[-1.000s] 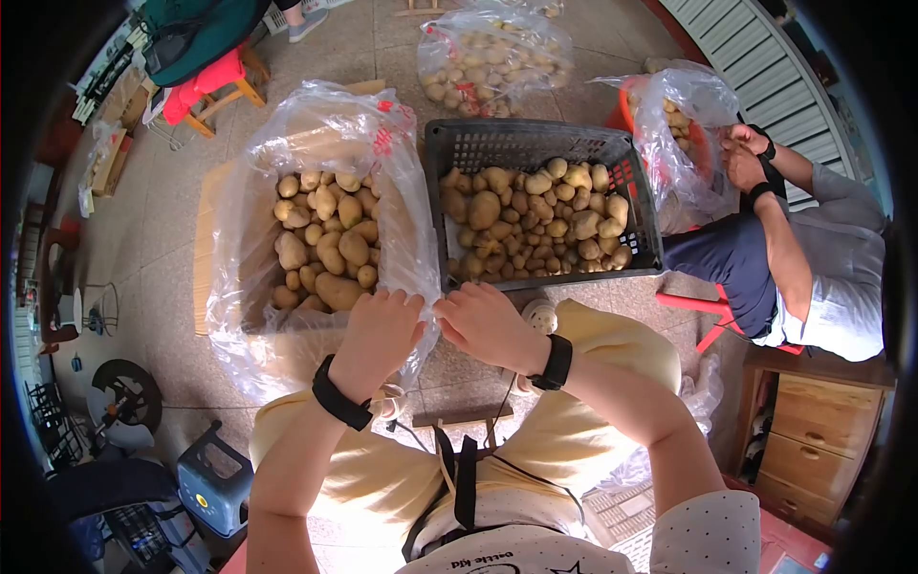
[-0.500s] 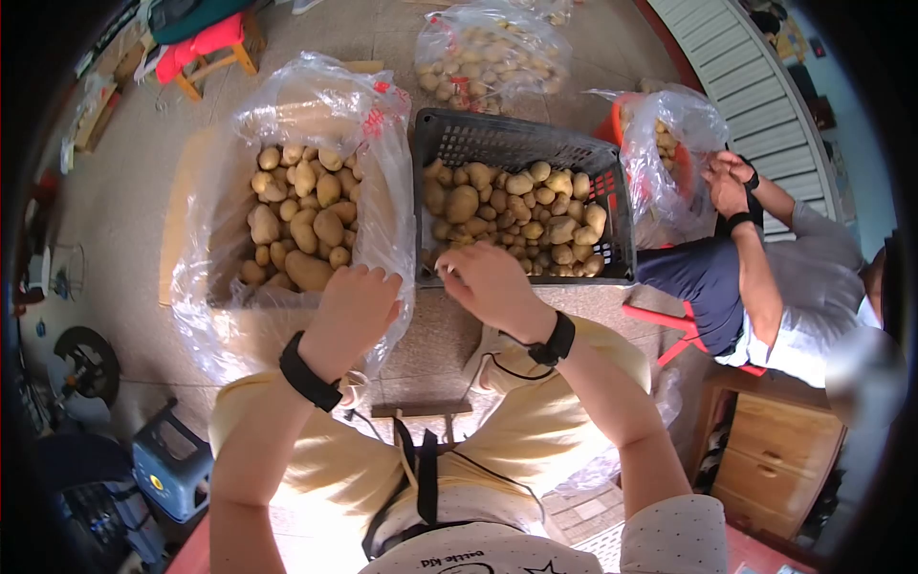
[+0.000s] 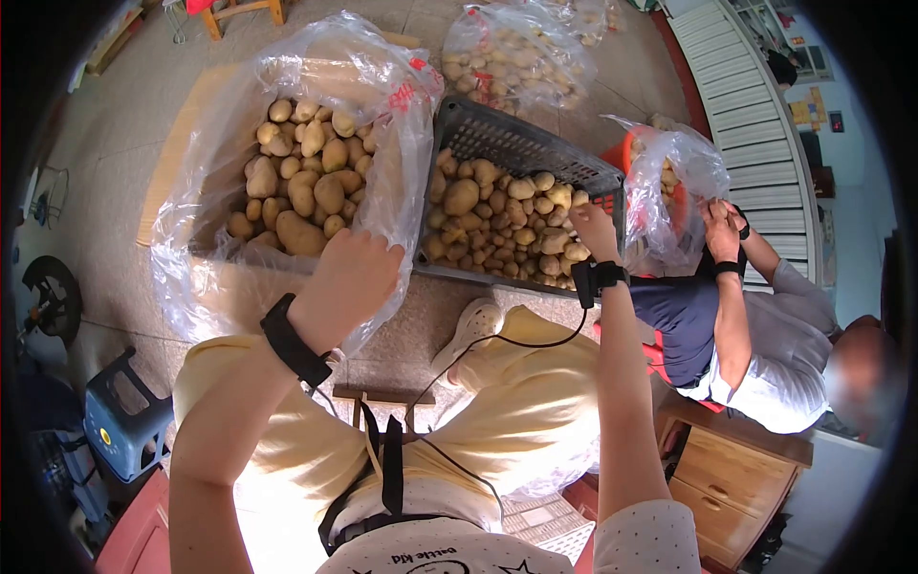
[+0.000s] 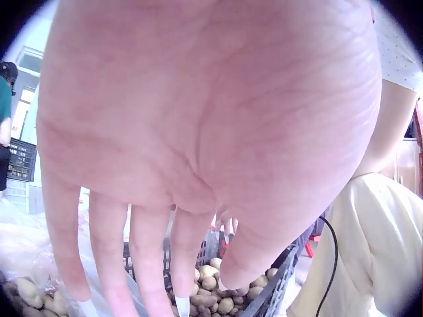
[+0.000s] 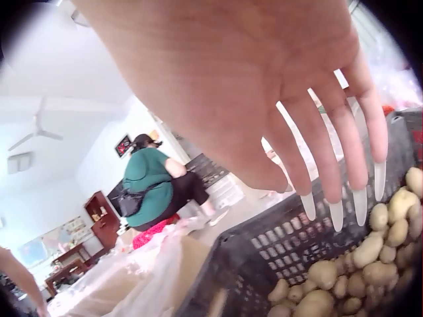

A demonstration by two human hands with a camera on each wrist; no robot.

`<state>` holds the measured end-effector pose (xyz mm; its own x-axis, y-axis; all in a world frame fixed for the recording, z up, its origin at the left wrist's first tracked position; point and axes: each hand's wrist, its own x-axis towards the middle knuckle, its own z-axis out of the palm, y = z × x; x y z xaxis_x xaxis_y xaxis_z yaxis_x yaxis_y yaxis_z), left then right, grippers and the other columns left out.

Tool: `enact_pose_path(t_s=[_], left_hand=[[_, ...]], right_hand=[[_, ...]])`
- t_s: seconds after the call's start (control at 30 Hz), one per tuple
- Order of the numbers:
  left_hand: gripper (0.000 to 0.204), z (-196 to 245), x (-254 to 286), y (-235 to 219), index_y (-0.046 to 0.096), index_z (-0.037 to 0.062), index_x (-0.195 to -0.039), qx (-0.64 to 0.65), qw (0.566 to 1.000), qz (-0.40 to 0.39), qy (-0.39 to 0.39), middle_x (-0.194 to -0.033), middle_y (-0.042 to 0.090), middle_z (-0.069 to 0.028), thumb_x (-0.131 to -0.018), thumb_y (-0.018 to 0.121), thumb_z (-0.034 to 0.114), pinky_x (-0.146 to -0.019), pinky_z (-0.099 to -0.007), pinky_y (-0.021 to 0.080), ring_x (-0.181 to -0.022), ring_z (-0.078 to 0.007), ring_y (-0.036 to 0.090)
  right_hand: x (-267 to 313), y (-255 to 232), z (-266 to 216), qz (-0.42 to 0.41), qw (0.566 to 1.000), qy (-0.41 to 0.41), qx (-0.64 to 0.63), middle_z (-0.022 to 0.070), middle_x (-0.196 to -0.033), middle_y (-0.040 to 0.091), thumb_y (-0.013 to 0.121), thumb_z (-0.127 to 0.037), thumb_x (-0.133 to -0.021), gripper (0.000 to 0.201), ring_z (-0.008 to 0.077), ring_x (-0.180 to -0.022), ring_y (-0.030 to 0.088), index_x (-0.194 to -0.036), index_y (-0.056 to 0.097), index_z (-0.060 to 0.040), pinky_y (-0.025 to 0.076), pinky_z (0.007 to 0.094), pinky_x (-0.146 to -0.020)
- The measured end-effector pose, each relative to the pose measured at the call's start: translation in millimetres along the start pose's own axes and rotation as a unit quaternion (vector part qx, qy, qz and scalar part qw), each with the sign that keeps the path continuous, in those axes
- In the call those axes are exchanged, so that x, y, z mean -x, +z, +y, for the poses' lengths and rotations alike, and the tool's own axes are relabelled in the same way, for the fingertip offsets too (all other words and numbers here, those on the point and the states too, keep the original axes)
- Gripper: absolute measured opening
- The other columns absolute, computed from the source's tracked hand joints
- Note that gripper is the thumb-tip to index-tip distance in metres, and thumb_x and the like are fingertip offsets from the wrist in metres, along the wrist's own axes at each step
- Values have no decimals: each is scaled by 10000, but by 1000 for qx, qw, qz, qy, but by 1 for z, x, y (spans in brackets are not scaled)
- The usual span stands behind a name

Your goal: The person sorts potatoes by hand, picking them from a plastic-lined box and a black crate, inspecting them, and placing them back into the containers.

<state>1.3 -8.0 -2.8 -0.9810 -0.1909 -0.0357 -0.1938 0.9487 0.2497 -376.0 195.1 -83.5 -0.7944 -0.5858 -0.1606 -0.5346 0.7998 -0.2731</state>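
My left hand (image 3: pixel 346 287) hovers over the near right corner of a cardboard box lined with a clear plastic bag (image 3: pixel 406 153). In the left wrist view its fingers (image 4: pixel 106 244) are straight and hold nothing. Potatoes (image 3: pixel 301 191) lie inside the lined box. My right hand (image 3: pixel 595 232) is over the right end of a black plastic crate (image 3: pixel 535 143), above its smaller potatoes (image 3: pixel 516 215). The right wrist view shows extended fingers (image 5: pixel 340 132) with long pale nails, no potato among them.
Another person (image 3: pixel 779 325) sits at the right beside a red tub (image 3: pixel 617 153) with a plastic bag of potatoes. A clear bag of potatoes (image 3: pixel 516 57) stands behind the crate. A blue stool (image 3: pixel 120 411) is at left, a wooden cabinet (image 3: pixel 732 478) at right.
My right hand has moved right, from the crate's near left corner to over its right end. The left hand stays by the lined box. The head view has shifted and turned.
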Motion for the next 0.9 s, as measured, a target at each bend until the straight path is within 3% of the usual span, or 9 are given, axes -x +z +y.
enact_pose_path(t_s=[0.13, 0.27, 0.33, 0.4, 0.53, 0.6, 0.7, 0.83, 0.9], left_hand=[[166, -2, 1, 2, 585, 77, -922, 0, 1000, 2, -10, -812, 582, -52, -813, 621, 196, -738, -364, 445, -824, -225, 580], [169, -2, -1, 5, 585, 78, -931, -3, 1000, 5, -12, -814, 581, -52, -817, 615, 199, -735, -361, 444, -825, -223, 580], [173, 0, -3, 4, 585, 78, -936, -5, 1000, 4, -11, -816, 580, -52, -818, 614, 201, -734, -359, 444, -824, -222, 579], [179, 1, -5, 2, 585, 78, -948, -17, 1000, -8, -17, -817, 578, -51, -819, 612, 199, -727, -356, 442, -820, -220, 577], [180, 3, -11, 5, 584, 78, -952, -7, 1000, 1, -12, -815, 574, -50, -819, 613, 197, -718, -352, 438, -817, -215, 574], [185, 4, -13, 6, 582, 77, -954, -20, 1000, -5, -8, -812, 570, -49, -817, 618, 197, -709, -350, 434, -820, -211, 571], [189, 2, -12, 9, 578, 79, -952, -14, 1000, 5, -8, -812, 568, -49, -814, 623, 199, -704, -349, 432, -817, -212, 567], [189, 2, -12, 6, 575, 78, -950, -13, 1000, -9, -10, -812, 565, -50, -814, 624, 200, -700, -349, 430, -813, -215, 565], [185, 2, -14, 6, 573, 77, -942, -24, 999, -33, -17, -808, 563, -49, -815, 624, 201, -698, -348, 429, -808, -215, 564]], right_hand=[[3, 12, 59, 9, 995, 80, 60, 182, -1037, 658, 634, -332, -763, 361, 372, -1006, 609, -1060, 650, -129, 488, 447, -857], [6, 53, 154, -39, 987, 127, 87, 162, -1053, 660, 735, -241, -683, 428, 340, -1023, 613, -1089, 615, -173, 492, 439, -860], [12, 50, 153, -47, 986, 134, 91, 163, -1061, 642, 757, -169, -657, 492, 343, -1019, 609, -1120, 590, -172, 494, 439, -857], [13, 47, 146, -20, 993, 58, 101, 172, -1079, 604, 742, -114, -663, 511, 357, -1031, 591, -1142, 570, -156, 495, 446, -856], [6, 47, 126, -29, 993, 21, 111, 162, -1189, 566, 718, -44, -642, 561, 344, -1115, 542, -1169, 557, -144, 469, 416, -925], [1, 50, 125, -97, 985, 10, 144, 158, -1192, 540, 709, -27, -655, 565, 349, -1118, 528, -1185, 549, -142, 458, 420, -934], [-2, 63, 126, -78, 977, -38, 193, 157, -1160, 551, 708, -19, -654, 579, 357, -1095, 538, -1196, 537, -129, 463, 423, -923], [-6, 67, 120, -78, 974, -27, 213, 155, -1147, 554, 683, -7, -667, 558, 341, -1097, 538, -1195, 527, -103, 465, 420, -923], [-10, 72, 121, -48, 971, -69, 226, 130, -1070, 596, 593, 46, -728, 420, 310, -1078, 556, -1126, 564, -84, 511, 396, -855]])
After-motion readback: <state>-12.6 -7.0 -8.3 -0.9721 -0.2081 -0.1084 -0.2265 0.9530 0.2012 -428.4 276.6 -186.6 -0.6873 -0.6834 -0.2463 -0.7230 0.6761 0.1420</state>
